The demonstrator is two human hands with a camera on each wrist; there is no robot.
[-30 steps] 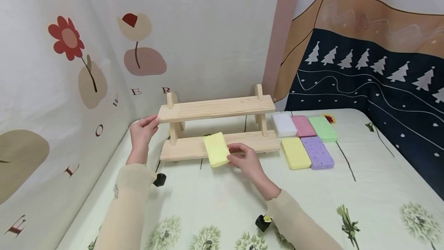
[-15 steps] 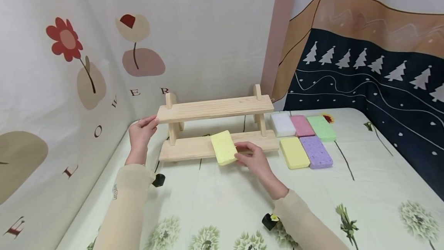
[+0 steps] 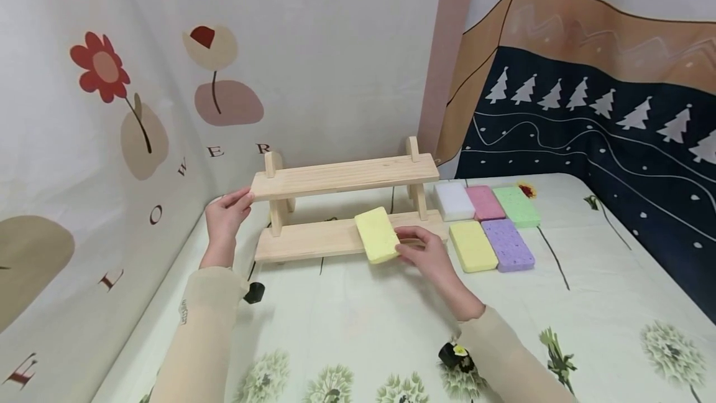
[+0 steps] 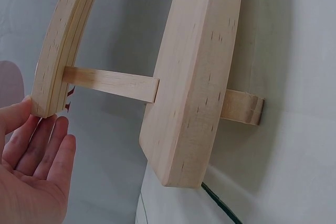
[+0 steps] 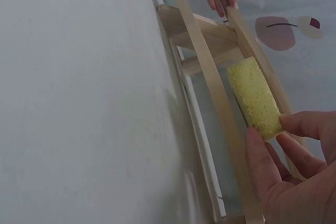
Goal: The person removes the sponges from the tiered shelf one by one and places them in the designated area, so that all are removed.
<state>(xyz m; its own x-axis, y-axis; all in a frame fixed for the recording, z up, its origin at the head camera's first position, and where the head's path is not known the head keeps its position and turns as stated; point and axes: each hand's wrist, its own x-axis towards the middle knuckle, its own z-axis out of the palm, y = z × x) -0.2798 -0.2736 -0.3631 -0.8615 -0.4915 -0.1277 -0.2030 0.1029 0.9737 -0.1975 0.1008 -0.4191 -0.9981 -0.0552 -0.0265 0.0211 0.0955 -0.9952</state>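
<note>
A yellow sponge (image 3: 376, 235) is pinched at its right edge between the thumb and fingers of my right hand (image 3: 431, 257). It is held tilted in front of the lower board of a two-tier wooden shelf (image 3: 347, 178). In the right wrist view the sponge (image 5: 254, 97) shows its pitted narrow side, with fingertips on both of its faces. My left hand (image 3: 226, 219) grips the left end of the upper board. From the left wrist view, the thumb of that hand (image 4: 37, 177) lies on one side of the board end and the fingers on the other.
Right of the shelf lie several sponges: white (image 3: 454, 201), pink (image 3: 485, 203), green (image 3: 516, 206), another yellow one (image 3: 473, 246) and a purple one (image 3: 508, 245). A flower-printed cloth (image 3: 335, 322) covers the table. Printed curtains (image 3: 335, 48) hang close behind and at the left.
My right hand has carried the yellow sponge rightward along the front of the shelf, towards the sponges on the table. The left hand keeps its hold on the upper board.
</note>
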